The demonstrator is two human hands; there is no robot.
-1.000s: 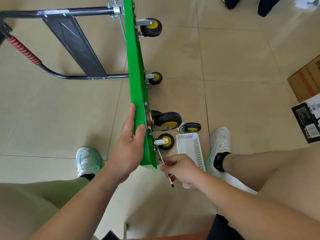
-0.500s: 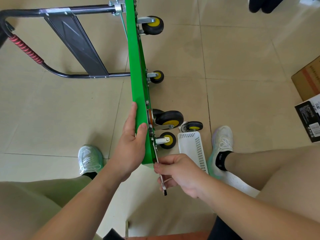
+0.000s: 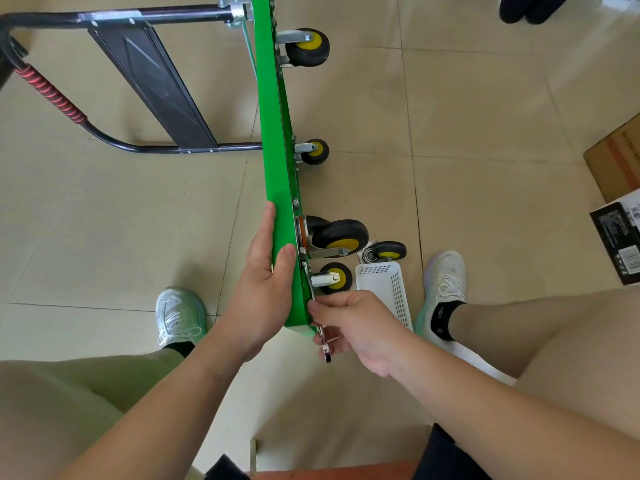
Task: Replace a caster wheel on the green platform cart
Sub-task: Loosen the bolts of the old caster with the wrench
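Note:
The green platform cart (image 3: 277,174) stands on its side edge on the tiled floor, wheels facing right. My left hand (image 3: 265,289) grips the deck's near end, thumb on its top edge. A large swivel caster (image 3: 341,237) and a smaller caster (image 3: 334,278) sit on the underside there. My right hand (image 3: 360,327) holds a thin metal wrench (image 3: 325,348), whose upper end lies against the deck by the smaller caster's mount. A loose caster (image 3: 386,252) lies on the floor behind a white basket (image 3: 391,289).
Two more casters (image 3: 308,46) (image 3: 313,152) are on the cart's far end; its black folded handle (image 3: 145,81) with a red grip lies to the left. My shoes (image 3: 180,317) (image 3: 443,282) flank the cart. Cardboard boxes (image 3: 616,161) sit at the right edge; another person's dark shoes (image 3: 526,6) at the top.
My right hand swung the wrench's free end leftward and closer to the deck's near corner. My left hand kept its grip and the cart stayed in place.

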